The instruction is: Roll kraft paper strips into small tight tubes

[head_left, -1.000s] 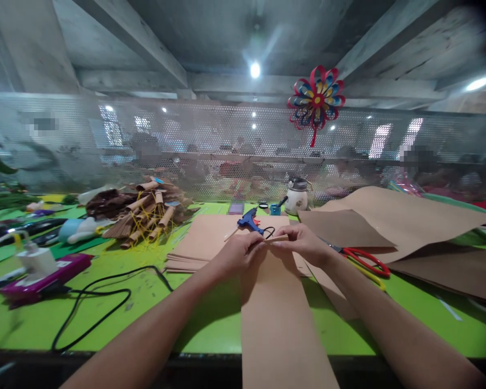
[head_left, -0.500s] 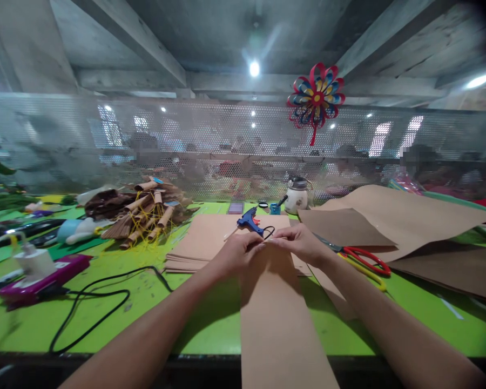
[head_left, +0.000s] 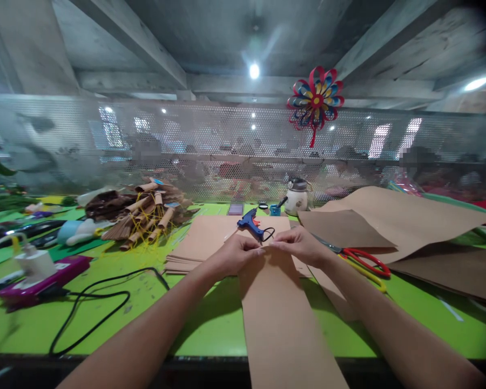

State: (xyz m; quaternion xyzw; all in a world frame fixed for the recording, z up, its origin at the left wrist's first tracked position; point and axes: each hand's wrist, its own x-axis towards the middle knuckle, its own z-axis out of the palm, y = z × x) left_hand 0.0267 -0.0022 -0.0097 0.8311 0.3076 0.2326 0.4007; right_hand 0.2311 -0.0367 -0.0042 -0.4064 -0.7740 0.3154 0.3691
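A long strip of brown kraft paper (head_left: 281,319) runs from between my hands down past the table's front edge. My left hand (head_left: 240,253) pinches the far end of it at the left corner. Close beside, my right hand (head_left: 298,244) pinches the same end at the right, thumb and fingers pressed together. Just beyond my fingers lies a blue glue gun (head_left: 251,222) with an orange trigger, resting on a stack of brown paper sheets (head_left: 200,237). Part of that stack is hidden behind my hands.
Scissors (head_left: 366,262) with red and yellow handles lie right of my right forearm, near large brown sheets (head_left: 397,216). A white jar (head_left: 297,195) stands at the back. Left are paper rolls with yellow string (head_left: 154,213), a purple power strip (head_left: 48,281) and a black cable (head_left: 127,294).
My left hand has shifted slightly down and left along the strip's end. The strip's near part has swung a little to the right. The right hand has barely moved.
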